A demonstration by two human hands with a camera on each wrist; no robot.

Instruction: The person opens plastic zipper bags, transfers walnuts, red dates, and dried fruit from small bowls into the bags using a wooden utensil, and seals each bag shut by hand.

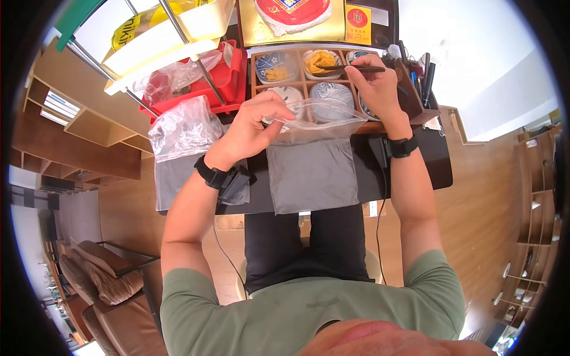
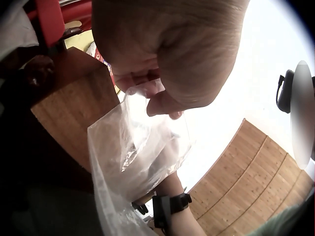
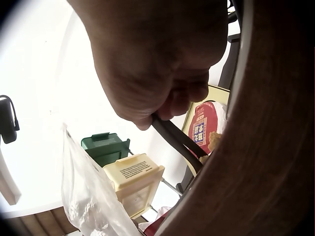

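My left hand (image 1: pixel 252 121) pinches the left edge of a clear plastic zip bag (image 1: pixel 312 172) near its mouth. The bag hangs over the table's front edge with its top partly open, as the left wrist view also shows. My right hand (image 1: pixel 380 89) grips a pair of dark tongs (image 3: pixel 178 140), their tips pointing left over a small bowl of yellow dried pieces (image 1: pixel 320 58). In the right wrist view the tips reach the yellow pieces (image 3: pixel 214 141), partly hidden by a wooden edge. That bowl sits in a divided wooden box (image 1: pixel 304 83).
Left of it, another patterned bowl (image 1: pixel 265 60) holds fewer yellow pieces. A red basket (image 1: pixel 234 77) and more plastic bags (image 1: pixel 184 127) lie to the left. At right stands a wooden pen holder (image 1: pixel 415 98); behind, a gold tray (image 1: pixel 249 29) bears a red-labelled round package (image 1: pixel 294 16).
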